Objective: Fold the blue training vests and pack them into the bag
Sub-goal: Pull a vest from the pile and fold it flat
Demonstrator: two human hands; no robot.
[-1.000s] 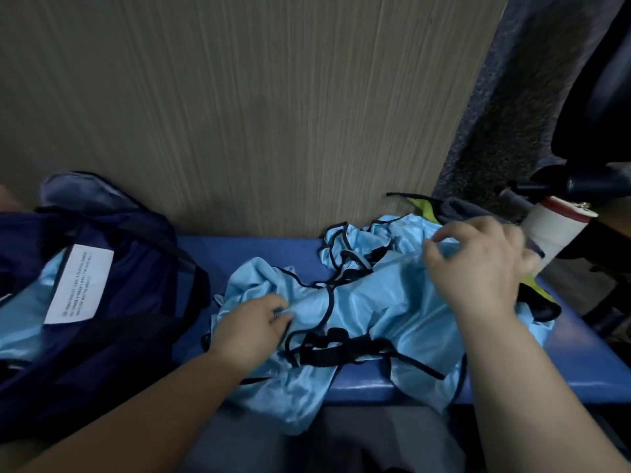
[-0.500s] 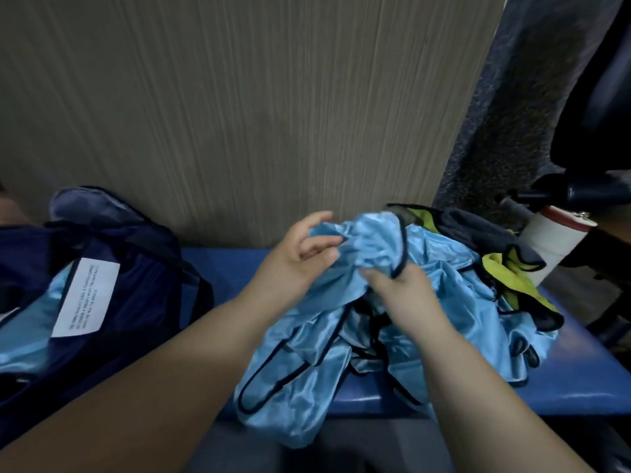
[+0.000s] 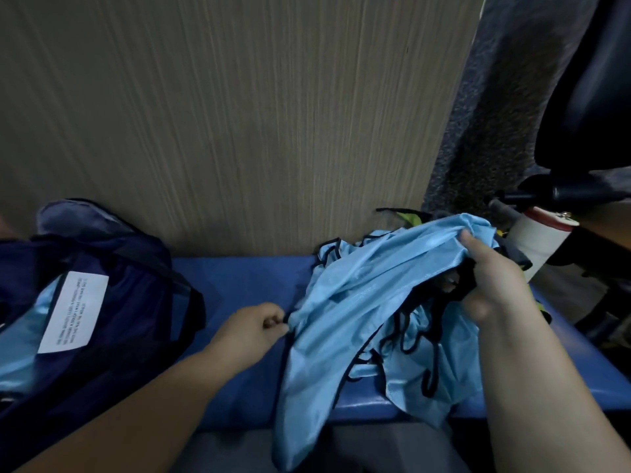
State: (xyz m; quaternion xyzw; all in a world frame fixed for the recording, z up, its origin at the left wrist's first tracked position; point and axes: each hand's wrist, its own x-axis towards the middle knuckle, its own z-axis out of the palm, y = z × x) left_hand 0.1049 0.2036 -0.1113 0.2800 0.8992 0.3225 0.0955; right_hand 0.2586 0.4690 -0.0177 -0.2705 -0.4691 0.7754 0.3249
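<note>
Bench point(image 3: 246, 285) bears the bag point(image 3: 136, 302) at our left, blue fabric point(image 3: 20, 353) already inside, and a tangle of vests point(image 3: 426, 356). We stretch one vest point(image 3: 358, 295), not yet folded: left hand point(image 3: 252, 331) pinches its edge, right hand point(image 3: 495, 288) grips its top.

The person is holding a light-blue vest point(image 3: 358, 302) spread over the blue bench point(image 3: 239, 281). The left hand point(image 3: 252, 329) is pinching its black-trimmed edge at the cloth's nine o'clock, while the right hand point(image 3: 495, 285) is gripping a bunch at two o'clock. More crumpled vests point(image 3: 426, 363) are lying beneath. At the bench's nine o'clock, a navy bag point(image 3: 136, 302) is sitting open, showing a white label point(image 3: 73, 312).
</note>
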